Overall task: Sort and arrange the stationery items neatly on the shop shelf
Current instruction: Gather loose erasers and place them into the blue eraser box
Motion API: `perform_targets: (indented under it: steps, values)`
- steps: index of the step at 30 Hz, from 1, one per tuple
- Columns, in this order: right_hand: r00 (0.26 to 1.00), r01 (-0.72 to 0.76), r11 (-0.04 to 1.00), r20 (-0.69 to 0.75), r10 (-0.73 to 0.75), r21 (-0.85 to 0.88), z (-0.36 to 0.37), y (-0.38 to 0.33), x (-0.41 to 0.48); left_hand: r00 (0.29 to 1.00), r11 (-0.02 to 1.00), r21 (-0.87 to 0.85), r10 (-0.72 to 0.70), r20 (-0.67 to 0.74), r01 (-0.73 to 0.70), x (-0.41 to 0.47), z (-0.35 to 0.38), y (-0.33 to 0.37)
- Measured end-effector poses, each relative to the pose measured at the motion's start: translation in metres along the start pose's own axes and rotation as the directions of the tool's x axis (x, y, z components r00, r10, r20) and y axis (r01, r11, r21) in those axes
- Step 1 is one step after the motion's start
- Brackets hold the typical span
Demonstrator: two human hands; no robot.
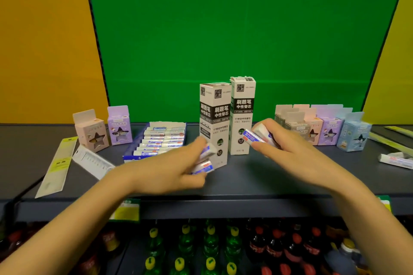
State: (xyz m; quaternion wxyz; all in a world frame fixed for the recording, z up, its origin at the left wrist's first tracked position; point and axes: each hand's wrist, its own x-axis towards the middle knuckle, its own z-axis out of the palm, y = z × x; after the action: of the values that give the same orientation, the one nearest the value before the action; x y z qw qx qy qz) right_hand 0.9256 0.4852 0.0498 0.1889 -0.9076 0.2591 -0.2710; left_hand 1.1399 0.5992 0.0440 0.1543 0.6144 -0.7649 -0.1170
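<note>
Nearest: bottles point(211, 250) with yellow and red caps on the lower level, below the shelf point(245, 176).
Shelf edge: a yellow-green price tag point(126, 210) on the front lip, below and left of the tall refill boxes point(228, 118).
Left hand point(176, 167): fingers curled shut around two small white-and-blue erasers point(205, 159), held in front of the left refill box at its base.
Right hand point(283, 143): closed on another eraser point(256, 135), pinched between thumb and fingers, in front of the right refill box's lower half.
Tall refill boxes: two white and black cartons upright side by side, mid-shelf, touching.
Eraser tray point(156, 140): blue display box left of the refill boxes, with rows of erasers lying in it.
Rulers point(60, 163): flat packets far left of the refill boxes, near the front.
Star-window boxes point(105, 128): pink and purple, upright, behind the rulers.
Pastel boxes point(321, 128): a close row right of the refill boxes.
Loose eraser point(395, 159): far right.
Backdrop: green panel point(223, 29) behind the refill boxes.
</note>
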Motion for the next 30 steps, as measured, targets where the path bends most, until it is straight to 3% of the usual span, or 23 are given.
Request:
perform_targets:
  steps: [5,11,19,24,30]
  values:
    - [0.991,0.115,0.993,0.057,-0.117,0.037,0.023,-0.034,0.022,0.975,0.977,-0.171,-0.155,-0.162,0.127,-0.040,-0.040,-0.029]
    - [0.981,0.192,0.980,0.038,-0.190,-0.048,0.070,-0.070,0.072,0.946,0.973,-0.044,-0.231,-0.229,0.227,-0.053,-0.071,-0.095]
    - [0.995,-0.002,0.955,-0.092,-0.026,-0.296,0.120,-0.082,0.142,0.920,0.971,-0.103,-0.235,-0.313,0.213,-0.036,-0.081,-0.136]
    - [0.993,-0.106,0.898,-0.098,0.070,-0.428,0.139,-0.072,0.165,0.951,0.984,-0.082,-0.176,-0.255,0.160,-0.024,-0.081,-0.158]
    - [0.992,-0.124,0.874,-0.069,0.103,-0.470,0.148,-0.065,0.173,0.970,0.988,-0.006,-0.151,-0.189,0.152,-0.011,-0.080,-0.177]
